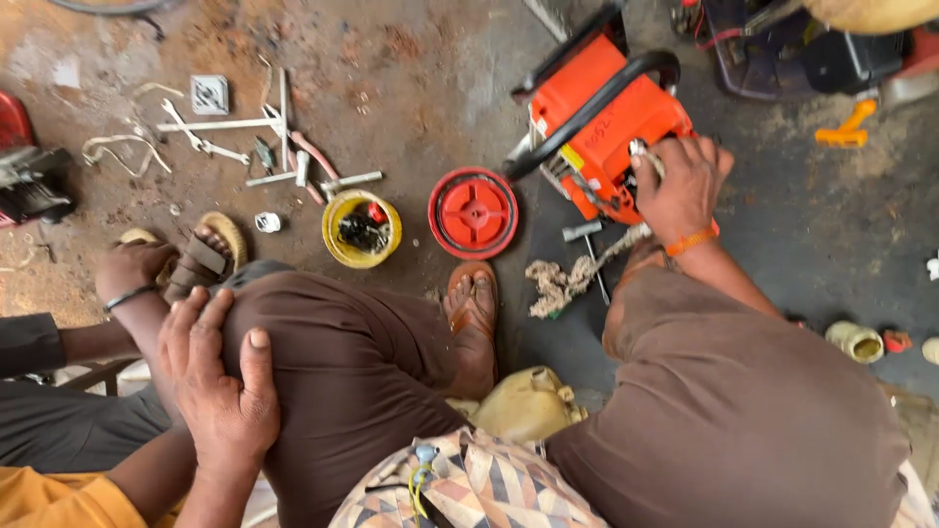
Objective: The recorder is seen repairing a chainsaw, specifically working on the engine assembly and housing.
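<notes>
My right hand [680, 186], with an orange band at the wrist, is on the body of an orange chainsaw engine [597, 117] lying on the concrete floor. Its fingers are closed on a small metal piece [641, 152] at the engine's side. A frayed pale rope [572, 277] lies on the floor just below that hand. My left hand [220, 381] lies flat on my left knee in brown trousers, fingers spread, holding nothing.
A red round cover [472, 212] and a yellow bowl of small parts [361, 228] sit by my sandalled foot [472, 313]. Spanners and metal rods [245, 137] lie at upper left. Another person's hand [132, 269] and foot are at left. A cream cup [854, 340] stands at right.
</notes>
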